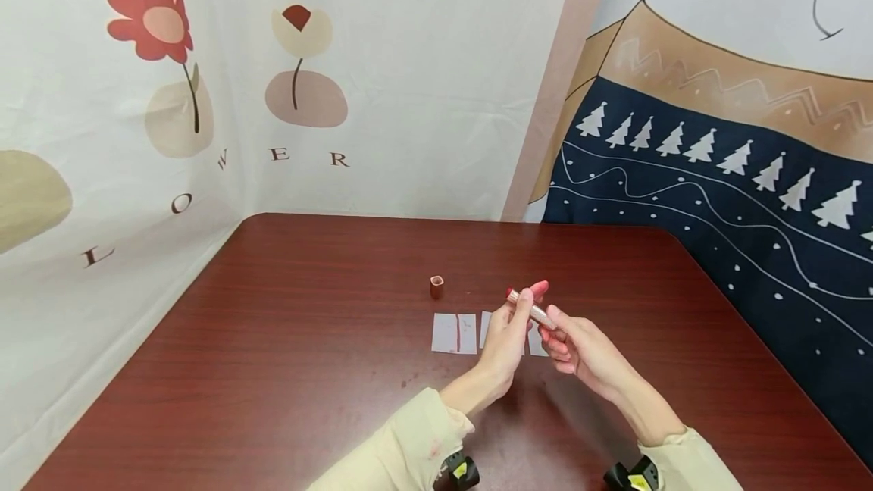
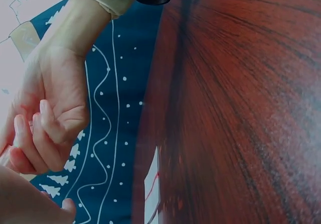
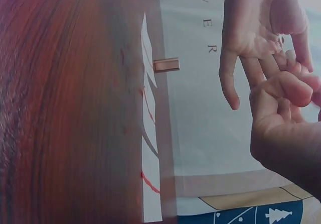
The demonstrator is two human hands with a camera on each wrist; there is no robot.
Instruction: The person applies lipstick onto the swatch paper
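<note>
In the head view a slim lipstick [image 1: 541,316] with a pinkish, shiny case slants between both hands over the table. Its red tip [image 1: 511,294] points up and left. The left hand [image 1: 503,339] holds it near the tip end, thumb laid over it and the other fingers mostly behind. Thumb and fingers of the right hand [image 1: 585,351] pinch its lower end, the remaining fingers curled. From the left wrist the curled right-hand fingers [image 2: 46,138] show; from the right wrist, the left palm [image 3: 256,28] with its little finger stretched out. The hands largely hide the lipstick in both wrist views.
Behind the hands, a coppery-brown lipstick cap [image 1: 436,288] stands with its opening up. White paper slips [image 1: 445,333] bearing red strokes lie in a row, partly covered by the hands. Printed cloths [image 1: 409,97] hang beyond the dark red wooden table [image 1: 273,370].
</note>
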